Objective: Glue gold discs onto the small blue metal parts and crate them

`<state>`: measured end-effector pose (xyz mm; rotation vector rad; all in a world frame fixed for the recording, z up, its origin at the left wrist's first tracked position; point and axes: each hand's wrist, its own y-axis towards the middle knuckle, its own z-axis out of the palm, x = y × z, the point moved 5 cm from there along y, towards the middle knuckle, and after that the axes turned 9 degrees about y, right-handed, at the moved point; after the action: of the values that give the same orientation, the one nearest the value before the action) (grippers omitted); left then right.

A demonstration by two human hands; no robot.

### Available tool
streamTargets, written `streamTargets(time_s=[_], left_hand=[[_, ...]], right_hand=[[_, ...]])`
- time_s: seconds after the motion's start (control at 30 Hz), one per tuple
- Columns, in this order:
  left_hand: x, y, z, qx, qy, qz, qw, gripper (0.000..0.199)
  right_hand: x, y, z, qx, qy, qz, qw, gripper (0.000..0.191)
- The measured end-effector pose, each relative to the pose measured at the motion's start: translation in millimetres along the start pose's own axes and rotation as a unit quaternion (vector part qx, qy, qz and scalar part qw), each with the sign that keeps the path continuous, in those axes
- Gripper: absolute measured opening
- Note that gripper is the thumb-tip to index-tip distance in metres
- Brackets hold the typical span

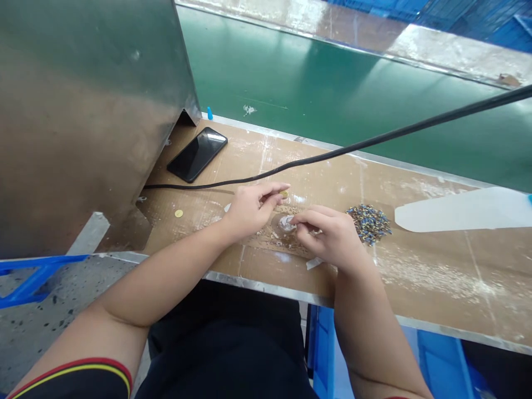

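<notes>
Between the thumb and fingers of my left hand [252, 208] is a small round yellow disc [284, 194], held just above the cardboard. My right hand [330, 233] is closed in a pinch, its fingertips at a small whitish round piece [286, 223] on the work surface. Whether the fingers grip that piece or only touch it I cannot tell. A pile of tiny blue and brass-coloured parts [369, 224] lies just right of my right hand. Another yellow disc [178, 213] rests on the cardboard to the left of my left hand.
A black phone [197, 154] lies at the back left beside a metal housing [83, 111]. The black cable [332, 154] crosses above the cardboard-covered bench [432, 282]. A white strip [461, 210] lies at right, and a green conveyor belt [332, 83] runs behind.
</notes>
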<state>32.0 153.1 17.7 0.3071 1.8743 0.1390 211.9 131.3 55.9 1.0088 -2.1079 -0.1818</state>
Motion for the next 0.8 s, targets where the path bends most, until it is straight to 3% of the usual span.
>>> streamTargets(time_s=[0.23, 0.53, 0.8], left_hand=[[11.4, 3.9, 7.2, 0.043, -0.165, -0.149, 0.974, 0.018], [13.9, 2.9, 9.5, 0.049, -0.210, -0.205, 0.955, 0.019], [14.9, -0.4, 14.1, 0.034, -0.287, -0.269, 0.919, 0.016]], right_hand=[[-3.5, -2.6, -2.3, -0.009, 0.030, 0.025, 0.999, 0.020], [2.3, -1.9, -5.8, -0.175, 0.081, 0.055, 0.980, 0.020], [7.0, 2.5, 2.3, -0.194, 0.038, 0.021, 0.980, 0.021]])
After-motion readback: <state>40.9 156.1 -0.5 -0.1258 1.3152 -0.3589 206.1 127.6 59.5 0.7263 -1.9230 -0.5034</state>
